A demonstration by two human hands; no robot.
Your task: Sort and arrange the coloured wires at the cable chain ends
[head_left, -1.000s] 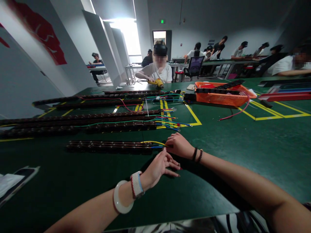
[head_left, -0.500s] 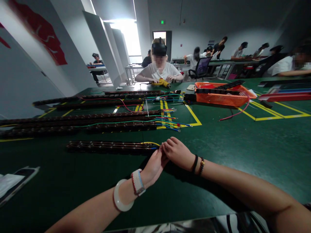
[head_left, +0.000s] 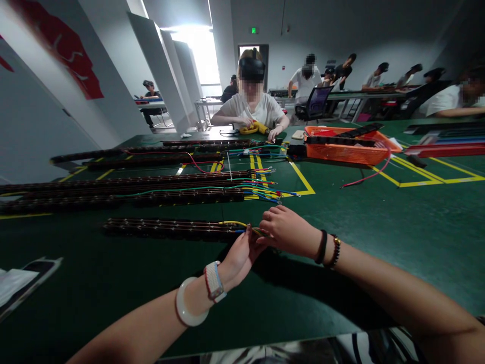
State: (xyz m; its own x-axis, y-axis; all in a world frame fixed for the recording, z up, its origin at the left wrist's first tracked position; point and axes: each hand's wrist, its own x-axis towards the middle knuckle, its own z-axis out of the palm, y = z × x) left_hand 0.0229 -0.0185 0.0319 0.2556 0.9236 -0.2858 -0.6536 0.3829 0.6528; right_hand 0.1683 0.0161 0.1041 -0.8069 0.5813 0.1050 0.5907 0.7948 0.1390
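Note:
A short black cable chain [head_left: 170, 228] with wires inside lies on the green table in front of me. Yellow and blue wires [head_left: 237, 224] come out of its right end and run into my hands. My left hand [head_left: 239, 255] is closed on these wires close to the chain's end, thumb up. Just to the right, my right hand [head_left: 286, 230] has its fingers curled over the same wires, where a green one also shows. The wires' tips are mostly hidden under my right hand.
Longer cable chains [head_left: 125, 197] with loose lugged wire ends lie beyond. An orange basket [head_left: 341, 154] stands at the back right. A phone-like object [head_left: 32, 278] lies at left. Across the table a person [head_left: 252, 101] handles a yellow heat gun [head_left: 254, 128].
My right hand has slid right along the wires, away from my left hand, uncovering more of them. My left hand stays nearly in place. The person opposite has moved a hand forward.

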